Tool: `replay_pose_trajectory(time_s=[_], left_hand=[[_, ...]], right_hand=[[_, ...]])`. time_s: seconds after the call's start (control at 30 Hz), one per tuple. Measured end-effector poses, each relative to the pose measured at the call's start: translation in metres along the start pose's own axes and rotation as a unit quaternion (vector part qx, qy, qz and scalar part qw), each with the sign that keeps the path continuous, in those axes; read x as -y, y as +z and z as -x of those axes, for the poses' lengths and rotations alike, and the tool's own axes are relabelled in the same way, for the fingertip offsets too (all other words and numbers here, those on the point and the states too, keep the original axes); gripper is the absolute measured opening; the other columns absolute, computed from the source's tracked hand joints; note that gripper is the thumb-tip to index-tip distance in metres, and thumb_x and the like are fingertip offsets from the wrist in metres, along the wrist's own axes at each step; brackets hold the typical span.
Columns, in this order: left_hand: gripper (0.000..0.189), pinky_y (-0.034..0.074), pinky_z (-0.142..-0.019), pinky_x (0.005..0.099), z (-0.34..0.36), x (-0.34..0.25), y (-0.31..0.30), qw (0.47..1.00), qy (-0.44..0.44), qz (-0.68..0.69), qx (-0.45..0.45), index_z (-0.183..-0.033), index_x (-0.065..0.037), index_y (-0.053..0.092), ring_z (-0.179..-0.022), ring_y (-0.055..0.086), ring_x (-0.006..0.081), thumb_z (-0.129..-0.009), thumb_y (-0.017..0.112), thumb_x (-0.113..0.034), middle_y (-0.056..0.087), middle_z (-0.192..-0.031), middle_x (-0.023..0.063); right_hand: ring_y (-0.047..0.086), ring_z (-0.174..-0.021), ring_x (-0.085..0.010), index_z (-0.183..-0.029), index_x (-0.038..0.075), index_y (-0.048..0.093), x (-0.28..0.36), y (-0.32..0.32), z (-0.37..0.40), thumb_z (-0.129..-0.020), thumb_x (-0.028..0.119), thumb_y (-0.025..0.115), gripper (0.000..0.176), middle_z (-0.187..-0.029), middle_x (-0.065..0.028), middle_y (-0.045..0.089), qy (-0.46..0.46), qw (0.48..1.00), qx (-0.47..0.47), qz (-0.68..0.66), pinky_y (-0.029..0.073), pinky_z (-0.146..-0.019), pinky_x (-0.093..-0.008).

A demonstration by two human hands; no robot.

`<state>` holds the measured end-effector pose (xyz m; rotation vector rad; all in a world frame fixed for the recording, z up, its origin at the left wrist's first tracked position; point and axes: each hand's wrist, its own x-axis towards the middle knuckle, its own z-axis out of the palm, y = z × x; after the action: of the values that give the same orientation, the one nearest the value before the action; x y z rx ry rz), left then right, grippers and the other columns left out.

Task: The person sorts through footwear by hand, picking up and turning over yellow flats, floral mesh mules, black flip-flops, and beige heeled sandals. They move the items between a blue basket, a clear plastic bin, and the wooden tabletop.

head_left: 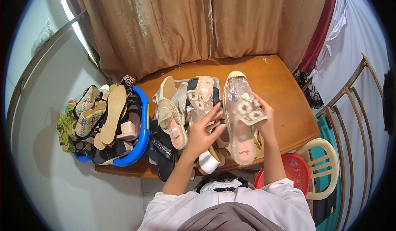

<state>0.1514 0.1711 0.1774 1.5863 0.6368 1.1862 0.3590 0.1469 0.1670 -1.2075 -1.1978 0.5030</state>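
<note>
My right hand [265, 114] grips a slip-on sandal [240, 119] with a see-through mesh upper, beaded flower trim and a pale pink insole. The sandal is lifted above the pile, toe away from me. My left hand [205, 131] has its fingers spread and holds nothing, just left of that sandal. Beneath and beyond it lies a similar flower-trimmed sandal [201, 94]. A beige sandal with a bow [174, 124] and a black slipper [162, 150] rest further left. The pile partly hides a clear tray under it.
On the left, a blue basket [144, 128] is heaped with various shoes and sandals. They lie on a wooden table [272, 82] backed by brown curtains [173, 25]. A red basket [295, 171] and cream plastic chair [330, 165] stand at right, near a metal rack [350, 103].
</note>
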Motion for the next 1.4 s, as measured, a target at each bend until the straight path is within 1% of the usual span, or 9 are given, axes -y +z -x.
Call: replay_pose_trajectory(time_s=[0.03,0.17,0.27,0.47,0.67,0.77,1.1,1.2,1.4], left_hand=[[0.042,0.052,-0.073,0.027,0.003,0.002,-0.011,0.998,0.039,-0.031,-0.027,-0.123,-0.002,0.053,-0.083,0.062,0.0135,-0.082,0.062,-0.007,0.066,-0.095,0.0086],[0.033,0.05,-0.064,0.0264,0.013,0.023,-0.073,0.936,-0.077,-0.215,-0.267,-0.112,-0.004,0.058,-0.07,0.061,0.0136,-0.08,0.059,-0.002,0.063,-0.081,0.0081],[0.037,0.048,-0.058,0.0286,0.027,0.069,-0.116,0.874,-0.031,-0.394,-0.285,-0.113,-0.003,0.052,-0.06,0.057,0.0164,-0.078,0.063,-0.005,0.059,-0.076,0.0083],[0.051,0.046,-0.057,0.0281,0.028,0.044,-0.063,0.944,-0.181,-0.204,-0.186,-0.113,0.003,0.047,-0.06,0.057,0.0168,-0.078,0.07,-0.027,0.057,-0.073,0.0103],[0.056,0.042,-0.053,0.0232,0.027,0.074,-0.049,0.913,-0.138,-0.368,-0.107,-0.107,0.008,0.047,-0.057,0.047,0.0095,-0.076,0.072,-0.031,0.056,-0.069,0.0066],[0.054,0.048,-0.064,0.0293,0.019,0.049,-0.051,0.924,-0.225,-0.295,-0.094,-0.102,0.009,0.049,-0.067,0.061,0.0224,-0.074,0.07,-0.032,0.062,-0.075,0.0166],[0.049,0.046,-0.065,0.0236,0.01,0.06,-0.06,0.948,-0.232,-0.173,-0.134,-0.103,0.01,0.051,-0.069,0.056,0.0134,-0.077,0.071,-0.027,0.06,-0.08,0.0095],[0.043,0.046,-0.066,0.0232,0.005,0.07,-0.068,0.965,-0.247,-0.074,-0.054,-0.105,0.01,0.053,-0.074,0.058,0.0133,-0.08,0.067,-0.022,0.061,-0.086,0.0108],[0.031,0.048,-0.067,0.0241,0.008,0.05,-0.1,0.953,-0.247,0.077,-0.159,-0.105,0.008,0.057,-0.075,0.059,0.0117,-0.081,0.06,-0.012,0.063,-0.089,0.0083]], right_hand=[[0.059,-0.092,-0.0127,-0.121,-0.006,0.051,-0.001,-0.004,0.0,-0.081,0.007,0.056,0.042,-0.103,-0.0126,0.063,0.013,1.0,0.006,-0.027,0.047,-0.081,-0.0257],[0.059,-0.093,-0.0142,-0.119,-0.007,0.052,-0.003,-0.007,0.0,-0.087,0.014,0.052,0.039,-0.107,-0.0126,0.061,0.033,0.999,0.013,-0.041,0.048,-0.081,-0.0266],[0.059,-0.092,-0.014,-0.117,-0.005,0.053,-0.007,0.002,-0.001,-0.084,0.009,0.053,0.036,-0.105,-0.0122,0.062,0.047,0.995,-0.013,-0.087,0.048,-0.081,-0.0263],[0.058,-0.093,-0.014,-0.122,0.001,0.043,0.002,0.021,-0.005,-0.084,0.008,0.053,0.04,-0.108,-0.0128,0.057,0.098,0.983,-0.008,-0.158,0.048,-0.078,-0.0247],[0.053,-0.099,-0.0135,-0.121,0.003,0.038,-0.003,0.031,-0.007,-0.087,0.015,0.05,0.038,-0.112,-0.0104,0.051,0.071,0.986,-0.017,-0.147,0.045,-0.082,-0.0251],[0.052,-0.1,-0.0138,-0.121,0.003,0.039,-0.007,0.033,-0.007,-0.088,0.017,0.05,0.037,-0.111,-0.009,0.051,0.069,0.986,-0.027,-0.151,0.044,-0.085,-0.0257],[0.051,-0.102,-0.0145,-0.119,0.003,0.041,-0.017,0.033,-0.006,-0.09,0.02,0.047,0.034,-0.114,-0.0089,0.05,0.09,0.986,-0.043,-0.133,0.044,-0.087,-0.0271],[0.052,-0.101,-0.0145,-0.119,0.004,0.041,-0.026,0.032,-0.005,-0.09,0.02,0.046,0.034,-0.113,-0.0087,0.05,0.092,0.982,-0.043,-0.156,0.045,-0.086,-0.0273],[0.052,-0.101,-0.0152,-0.12,0.005,0.039,-0.031,0.033,-0.008,-0.091,0.018,0.046,0.032,-0.113,-0.0085,0.05,0.097,0.98,-0.058,-0.163,0.046,-0.085,-0.0278]])
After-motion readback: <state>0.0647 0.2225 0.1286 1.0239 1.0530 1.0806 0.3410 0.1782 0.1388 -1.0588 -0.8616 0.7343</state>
